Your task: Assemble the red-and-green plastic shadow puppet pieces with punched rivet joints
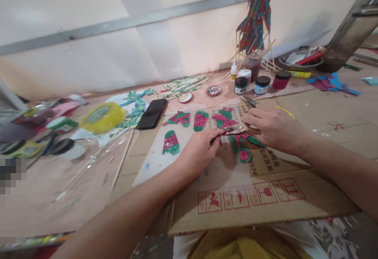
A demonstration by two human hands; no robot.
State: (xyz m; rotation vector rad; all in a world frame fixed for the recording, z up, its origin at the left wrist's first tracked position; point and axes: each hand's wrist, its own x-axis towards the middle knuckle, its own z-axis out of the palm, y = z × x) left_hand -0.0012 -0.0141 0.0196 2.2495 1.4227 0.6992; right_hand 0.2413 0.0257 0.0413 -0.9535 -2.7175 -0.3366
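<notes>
R hand gripping a metal tool, L hand at its tip (cant tell if holding smth), painted pcs nearby.

The 2 forearms are bare. The left forearm extends over the near left side of the cardboard, and the left hand has its thumb and fingertips pinched. The right forearm comes over the near right part; the right hand shows its back, with fingers bent in a grip. The 2 hands are near, but apart.
</notes>
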